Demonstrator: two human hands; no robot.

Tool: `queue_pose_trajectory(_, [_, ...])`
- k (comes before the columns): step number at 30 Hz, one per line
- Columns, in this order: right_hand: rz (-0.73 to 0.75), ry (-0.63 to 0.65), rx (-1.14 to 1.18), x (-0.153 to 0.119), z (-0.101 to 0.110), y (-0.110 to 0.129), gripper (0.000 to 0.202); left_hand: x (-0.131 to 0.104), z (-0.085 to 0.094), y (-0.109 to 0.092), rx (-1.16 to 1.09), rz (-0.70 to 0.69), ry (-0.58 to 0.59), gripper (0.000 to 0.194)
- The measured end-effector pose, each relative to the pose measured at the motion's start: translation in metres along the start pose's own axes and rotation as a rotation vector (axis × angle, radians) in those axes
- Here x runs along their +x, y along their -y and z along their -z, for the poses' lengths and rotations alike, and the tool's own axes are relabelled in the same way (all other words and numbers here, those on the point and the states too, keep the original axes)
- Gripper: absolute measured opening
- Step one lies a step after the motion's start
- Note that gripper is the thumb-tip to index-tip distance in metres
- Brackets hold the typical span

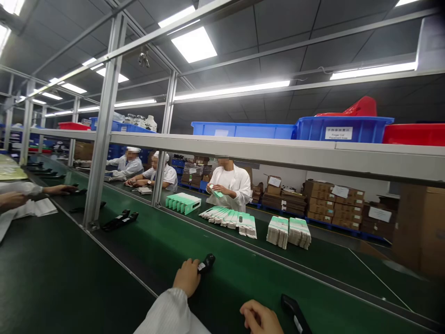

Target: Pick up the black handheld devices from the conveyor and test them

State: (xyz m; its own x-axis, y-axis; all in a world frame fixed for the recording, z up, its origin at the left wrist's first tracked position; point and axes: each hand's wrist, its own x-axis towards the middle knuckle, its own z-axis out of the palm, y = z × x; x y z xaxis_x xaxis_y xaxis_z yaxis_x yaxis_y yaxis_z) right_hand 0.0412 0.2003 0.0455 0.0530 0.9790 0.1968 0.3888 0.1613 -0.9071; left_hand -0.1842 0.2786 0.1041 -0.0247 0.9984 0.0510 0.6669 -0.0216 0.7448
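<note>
Two slim black plastic handsets on the green conveyor belt (pixel 243 273), one at each hand.

Left hand (pixel 187 277) curled over the near end of the left black handset (pixel 206 263), long axis running up and right; right hand (pixel 261 318) loosely closed, touching the second black handset (pixel 295 313), angled down-right; grip unclear.

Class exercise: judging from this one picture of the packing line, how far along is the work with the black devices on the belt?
Done: black devices lie further along the green belt. In hand: left hand grips a black device; right hand touches another. Left: both remain unreleased.
</note>
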Motion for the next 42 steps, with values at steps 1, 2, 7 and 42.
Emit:
queue_pose_trajectory(1, [0.006,-0.016,0.026,-0.001,0.000,0.003,0.039,-0.003,-0.004,-0.006,-0.086,0.000,0.042,0.029])
queue_pose_trajectory(2, [0.008,-0.037,0.059,-0.001,0.001,0.005,0.040,-0.007,-0.009,-0.012,-0.178,0.006,0.087,0.027])
queue_pose_trajectory(7, [-0.048,-0.158,0.246,-0.002,0.009,0.020,0.046,-0.028,-0.034,-0.048,-0.699,0.092,0.288,0.041])
queue_pose_trajectory(42, [-0.147,-0.089,0.759,-0.013,0.029,0.056,0.043,-0.056,-0.068,-0.069,-0.952,0.052,0.246,0.063])
